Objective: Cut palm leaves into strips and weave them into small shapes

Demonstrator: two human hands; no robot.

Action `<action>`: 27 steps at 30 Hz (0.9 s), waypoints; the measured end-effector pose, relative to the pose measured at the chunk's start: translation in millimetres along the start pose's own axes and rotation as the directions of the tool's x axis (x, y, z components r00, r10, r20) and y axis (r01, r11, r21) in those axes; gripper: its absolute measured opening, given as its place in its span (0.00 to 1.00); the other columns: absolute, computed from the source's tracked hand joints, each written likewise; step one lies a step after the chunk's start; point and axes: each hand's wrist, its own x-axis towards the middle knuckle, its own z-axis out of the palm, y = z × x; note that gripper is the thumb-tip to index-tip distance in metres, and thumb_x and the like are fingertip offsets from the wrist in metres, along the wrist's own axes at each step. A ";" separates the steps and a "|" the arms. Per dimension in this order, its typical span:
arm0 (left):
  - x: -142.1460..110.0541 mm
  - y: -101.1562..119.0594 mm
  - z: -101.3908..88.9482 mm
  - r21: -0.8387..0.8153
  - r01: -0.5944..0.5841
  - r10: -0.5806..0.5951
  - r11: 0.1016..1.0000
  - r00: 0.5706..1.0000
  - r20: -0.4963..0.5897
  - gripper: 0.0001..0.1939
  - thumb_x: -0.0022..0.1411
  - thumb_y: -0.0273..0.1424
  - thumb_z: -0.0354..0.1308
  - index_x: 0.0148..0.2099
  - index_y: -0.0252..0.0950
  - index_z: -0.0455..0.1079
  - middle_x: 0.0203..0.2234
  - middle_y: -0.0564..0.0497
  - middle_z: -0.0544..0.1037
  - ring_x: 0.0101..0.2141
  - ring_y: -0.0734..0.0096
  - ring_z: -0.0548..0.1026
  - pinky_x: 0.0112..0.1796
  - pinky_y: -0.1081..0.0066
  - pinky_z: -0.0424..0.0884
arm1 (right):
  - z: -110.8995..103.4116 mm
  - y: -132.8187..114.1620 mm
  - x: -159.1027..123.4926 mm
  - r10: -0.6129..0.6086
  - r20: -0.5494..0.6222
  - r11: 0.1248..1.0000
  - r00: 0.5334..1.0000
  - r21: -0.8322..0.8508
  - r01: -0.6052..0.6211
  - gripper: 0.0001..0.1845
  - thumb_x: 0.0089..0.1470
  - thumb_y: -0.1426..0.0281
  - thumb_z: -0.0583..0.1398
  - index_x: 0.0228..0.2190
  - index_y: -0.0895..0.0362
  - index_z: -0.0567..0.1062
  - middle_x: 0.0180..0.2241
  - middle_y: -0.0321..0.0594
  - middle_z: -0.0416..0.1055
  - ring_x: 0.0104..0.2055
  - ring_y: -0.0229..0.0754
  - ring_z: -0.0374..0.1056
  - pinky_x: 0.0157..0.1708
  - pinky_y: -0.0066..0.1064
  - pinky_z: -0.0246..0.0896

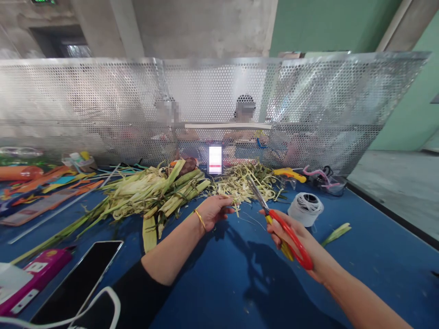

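My right hand [288, 233] is wrapped round a pair of scissors [290, 240] with red and yellow handles, their metal blades pointing up and away. To its left, my left hand [216, 212], with a gold bangle at the wrist, is closed with thumb and fingers pinched together. A pale plant scrap shows by its fingertips, but whether they grip it I cannot tell. Just beyond lies a heap of pale green plant trimmings [247, 180]. A thin thread [252, 219] runs over the blue table between the hands. Beside my right hand stands a spool of white string [306, 208].
A pile of dried leaves and stalks [151, 187] lies left of centre. Nearer are a phone [82, 278] and a magenta power strip [37, 276] with a white cable. At the back, a perforated metal screen [219, 82] separates people, past a lit screen [215, 160] and a yellow tool [290, 174].
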 end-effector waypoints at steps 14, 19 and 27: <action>-2.7 -2.4 2.3 0.058 -0.082 0.078 0.995 0.994 0.074 0.11 0.48 0.36 0.64 0.30 0.33 0.70 0.23 0.51 0.76 0.18 0.81 0.67 0.17 0.79 0.54 | -21.7 -6.7 1.8 0.051 0.147 0.923 0.988 -0.384 0.009 0.34 0.40 0.48 0.64 0.43 0.58 0.72 0.20 0.30 0.60 0.20 0.32 0.54 0.18 0.24 0.50; -5.9 -1.2 4.9 0.100 -0.138 0.128 0.985 0.986 0.104 0.10 0.47 0.35 0.63 0.26 0.33 0.70 0.18 0.54 0.72 0.17 0.81 0.63 0.18 0.78 0.53 | -21.0 -11.0 -1.6 0.065 0.271 0.929 0.960 -0.368 0.041 0.28 0.43 0.45 0.61 0.30 0.58 0.70 0.17 0.28 0.55 0.18 0.30 0.51 0.17 0.23 0.46; -3.9 -2.8 4.0 0.139 -0.118 0.101 0.983 0.987 0.124 0.05 0.47 0.31 0.59 0.25 0.34 0.71 0.18 0.53 0.72 0.19 0.78 0.64 0.19 0.78 0.54 | -19.8 -10.0 -0.6 0.075 0.289 0.931 0.954 -0.364 0.037 0.26 0.44 0.46 0.61 0.27 0.58 0.67 0.16 0.27 0.55 0.17 0.28 0.51 0.16 0.22 0.45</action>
